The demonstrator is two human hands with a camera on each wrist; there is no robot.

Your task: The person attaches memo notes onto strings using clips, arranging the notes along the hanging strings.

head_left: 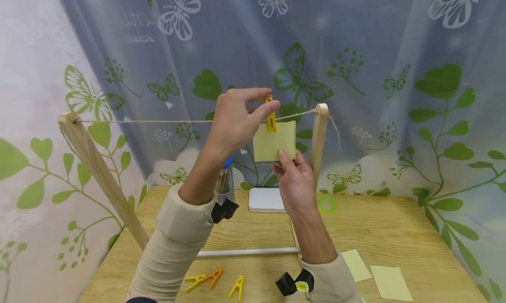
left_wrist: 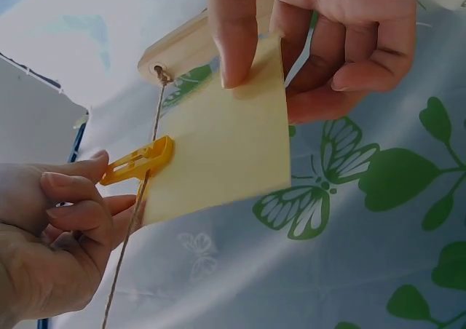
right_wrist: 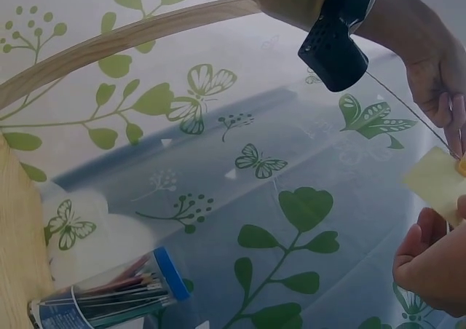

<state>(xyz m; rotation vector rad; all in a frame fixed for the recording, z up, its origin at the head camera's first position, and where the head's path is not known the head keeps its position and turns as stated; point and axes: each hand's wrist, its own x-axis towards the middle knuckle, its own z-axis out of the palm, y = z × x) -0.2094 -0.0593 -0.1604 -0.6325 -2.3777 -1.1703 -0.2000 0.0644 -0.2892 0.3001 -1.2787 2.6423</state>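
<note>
A yellow clothespin (head_left: pixel 271 118) sits over the twine (head_left: pixel 166 121) and the top edge of a pale yellow sticky note (head_left: pixel 272 142). My left hand (head_left: pixel 237 118) pinches the clothespin's upper end between thumb and fingers. Lower down, my right hand (head_left: pixel 294 180) holds the note near its bottom right corner, thumb in front and fingers behind. In the left wrist view the clothespin (left_wrist: pixel 142 160) bites the note's edge along the twine. The right wrist view shows the note (right_wrist: pixel 437 180) between both hands, partly cut off at the frame's edge.
Wooden posts (head_left: pixel 319 140) hold the twine at both ends. On the table lie yellow and orange clothespins (head_left: pixel 213 277), loose sticky notes (head_left: pixel 391 282), a white case (head_left: pixel 265 200), a green tape ring (head_left: pixel 326 205) and a white rod (head_left: pixel 249 252). A blue-lidded jar (right_wrist: pixel 116 292) holds pencils.
</note>
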